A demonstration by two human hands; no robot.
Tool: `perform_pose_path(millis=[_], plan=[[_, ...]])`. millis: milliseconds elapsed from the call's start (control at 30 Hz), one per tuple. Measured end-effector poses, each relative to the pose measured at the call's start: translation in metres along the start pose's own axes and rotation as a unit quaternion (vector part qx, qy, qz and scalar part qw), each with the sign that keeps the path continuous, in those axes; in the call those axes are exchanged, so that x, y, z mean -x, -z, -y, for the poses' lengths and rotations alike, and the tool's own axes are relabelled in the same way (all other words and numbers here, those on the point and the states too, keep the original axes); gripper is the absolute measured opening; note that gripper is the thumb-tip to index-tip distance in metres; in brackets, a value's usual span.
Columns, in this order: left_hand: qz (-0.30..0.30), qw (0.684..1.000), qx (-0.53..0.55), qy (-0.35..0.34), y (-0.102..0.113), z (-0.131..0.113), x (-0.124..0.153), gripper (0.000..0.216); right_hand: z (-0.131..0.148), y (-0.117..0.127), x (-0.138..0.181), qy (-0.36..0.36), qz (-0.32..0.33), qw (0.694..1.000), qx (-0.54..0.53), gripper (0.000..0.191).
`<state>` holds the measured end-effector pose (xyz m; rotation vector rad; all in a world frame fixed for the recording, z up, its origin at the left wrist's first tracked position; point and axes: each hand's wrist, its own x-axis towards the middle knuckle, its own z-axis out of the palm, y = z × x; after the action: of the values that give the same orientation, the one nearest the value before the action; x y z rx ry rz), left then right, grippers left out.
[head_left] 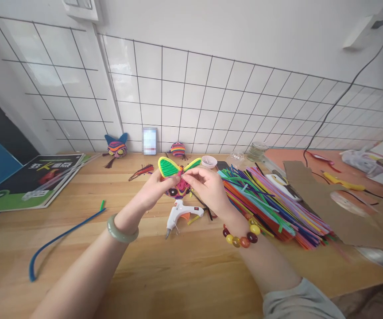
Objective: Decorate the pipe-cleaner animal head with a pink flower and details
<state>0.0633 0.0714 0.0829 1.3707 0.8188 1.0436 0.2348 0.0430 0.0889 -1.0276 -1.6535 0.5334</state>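
Left hand [156, 189], right hand [208, 188] gripping craft figure [168, 168]; glue gun [179, 212] lying at 6 o'clock, pipe cleaners [271, 204] at 3.

Left hand [154, 189] and right hand [208, 186] pinch a pipe-cleaner figure [168, 168] (green, yellow-edged ears) above a glue gun [179, 212].

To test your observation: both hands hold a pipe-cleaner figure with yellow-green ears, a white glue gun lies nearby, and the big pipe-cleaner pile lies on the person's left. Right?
Not quite: the head view shows the pipe-cleaner pile on the person's right, beside the right hand. The rest holds, the figure and glue gun included.
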Motion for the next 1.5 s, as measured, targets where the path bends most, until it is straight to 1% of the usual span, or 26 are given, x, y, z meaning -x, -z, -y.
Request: perform_pose_path(millis=[200,300,400,567,733,900,1167,1333,1400,1500], plan=[[-0.020,0.999,-0.019,-0.026,-0.003,0.000,-0.002,0.018,0.003,0.000,0.001,0.057,-0.013,0.998,0.026,0.012],[0.000,1.000,0.004,-0.024,-0.003,0.003,-0.004,0.016,0.004,0.001,0.001,0.080,-0.007,0.996,0.040,0.013],[0.019,0.999,0.048,0.004,-0.002,0.007,-0.005,0.019,0.006,0.002,0.001,0.088,0.006,0.995,0.053,0.017],[0.020,0.993,0.099,0.056,-0.004,0.007,-0.005,0.019,0.006,0.004,0.001,0.066,0.009,0.997,0.045,0.017],[0.029,0.990,0.115,0.073,-0.005,0.003,-0.004,0.024,0.005,0.004,0.000,0.056,0.017,0.998,0.033,0.016],[0.032,0.991,0.102,0.078,-0.004,0.001,-0.002,0.028,0.004,0.006,-0.001,0.056,0.015,0.998,0.022,0.017],[0.030,0.992,0.102,0.072,-0.003,0.004,-0.004,0.027,0.011,0.010,-0.004,0.021,0.005,0.999,0.029,0.015],[0.038,0.991,0.110,0.060,0.001,0.007,-0.004,0.026,0.010,0.011,-0.004,0.002,0.002,1.000,0.012,0.014],[0.033,0.992,0.109,0.060,0.003,0.007,-0.004,0.026,0.010,0.011,-0.003,-0.006,0.003,1.000,0.007,0.014],[0.026,0.993,0.101,0.062,0.003,0.006,-0.005,0.027,0.009,0.011,-0.002,0.005,0.007,1.000,0.011,0.014]])
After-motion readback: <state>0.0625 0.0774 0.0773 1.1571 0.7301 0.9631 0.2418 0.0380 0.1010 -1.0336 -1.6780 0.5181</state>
